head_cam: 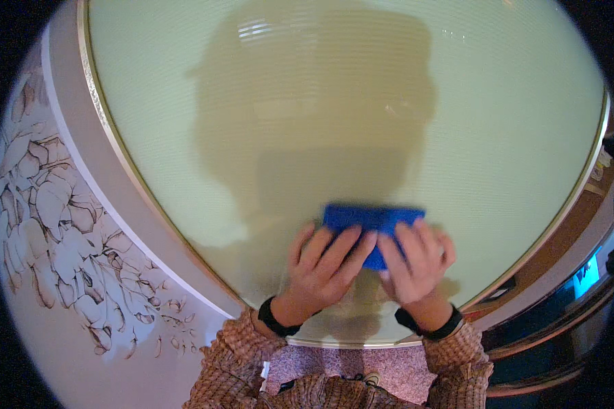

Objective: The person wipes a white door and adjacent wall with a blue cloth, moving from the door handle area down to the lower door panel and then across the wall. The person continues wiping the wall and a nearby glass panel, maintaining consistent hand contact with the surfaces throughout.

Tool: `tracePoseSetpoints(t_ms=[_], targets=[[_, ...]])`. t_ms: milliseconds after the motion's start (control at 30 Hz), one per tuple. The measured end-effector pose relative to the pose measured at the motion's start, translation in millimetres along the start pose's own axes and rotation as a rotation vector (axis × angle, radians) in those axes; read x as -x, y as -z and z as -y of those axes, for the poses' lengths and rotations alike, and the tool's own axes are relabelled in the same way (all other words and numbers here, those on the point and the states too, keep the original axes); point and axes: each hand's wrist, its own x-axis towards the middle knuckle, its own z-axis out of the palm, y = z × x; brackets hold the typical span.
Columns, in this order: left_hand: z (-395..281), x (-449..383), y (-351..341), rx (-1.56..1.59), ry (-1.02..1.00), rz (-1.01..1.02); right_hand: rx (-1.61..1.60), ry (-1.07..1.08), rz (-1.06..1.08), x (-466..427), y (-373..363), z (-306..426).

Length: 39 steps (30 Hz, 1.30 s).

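Observation:
A small rectangular blue cloth [371, 213], perhaps a folded one, lies against a large pale green panel [491, 153] that looks like ribbed glass. My left hand [322, 268] covers the lower left of the cloth, fingers spread and pointing up. On its lower right rests my right hand [414, 258], thumb and fingertips on the blue material. The hands nearly meet at the middle of the cloth, and both are slightly blurred. Dark bands circle both wrists below the brown knitted sleeves.
A thin metallic frame [133, 168] borders the panel. Left of it is a wall with a floral mural [61, 204]. Speckled carpet [394, 370] shows below. At the right are dark furniture [537, 332] and a lit screen [586, 276]. My shadow falls across the panel.

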Motion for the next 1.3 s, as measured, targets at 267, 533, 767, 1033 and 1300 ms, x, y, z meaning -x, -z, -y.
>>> tracePoseSetpoints(t_ms=[267, 533, 767, 1033, 1300], targets=[[-23, -37, -19, -0.008, -0.009, -0.025, -0.007, -0.104, -0.052, -1, 11, -34], [-53, -8, -31, -0.03, -0.16, 0.095, 0.105, -0.101, -0.052, 51, 13, -39], [-71, -71, -55, 0.042, -0.055, -0.072, 0.079, -0.166, -0.167, 16, 32, -88], [-99, -10, -61, 0.031, -0.231, 0.133, 0.129, -0.156, -0.045, 97, 27, -69], [-122, -86, -89, 0.082, -0.116, -0.033, 0.176, -0.21, -0.16, 45, 59, -130]])
